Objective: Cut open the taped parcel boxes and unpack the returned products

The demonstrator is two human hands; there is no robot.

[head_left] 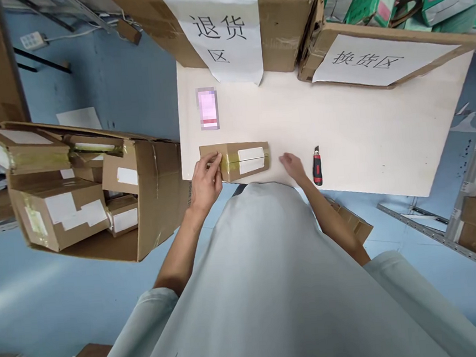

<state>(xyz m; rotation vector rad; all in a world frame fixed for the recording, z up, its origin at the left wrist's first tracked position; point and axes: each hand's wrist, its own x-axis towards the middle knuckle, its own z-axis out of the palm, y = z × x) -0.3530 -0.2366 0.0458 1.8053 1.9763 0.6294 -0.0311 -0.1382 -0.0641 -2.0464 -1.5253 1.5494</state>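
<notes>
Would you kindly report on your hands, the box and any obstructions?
Left hand on box's left end. Right hand apart, off its right end. Box label-side up on table. Knife farther right, out of the way.

A pale counter [367,134] carries a taped cardboard box [237,164], a red-and-black utility knife [317,168], a pixelated pink item [208,109] and two sign-fronted cartons [279,36].

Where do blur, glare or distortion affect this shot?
Head view: right hand slightly blurred, the taped carton beside it sharper; head view: pale glare streak on the blue floor at left; head view: pink rectangle pixelated, its detail hidden; head view: stretched, wide-angle look towards the edges.
</notes>
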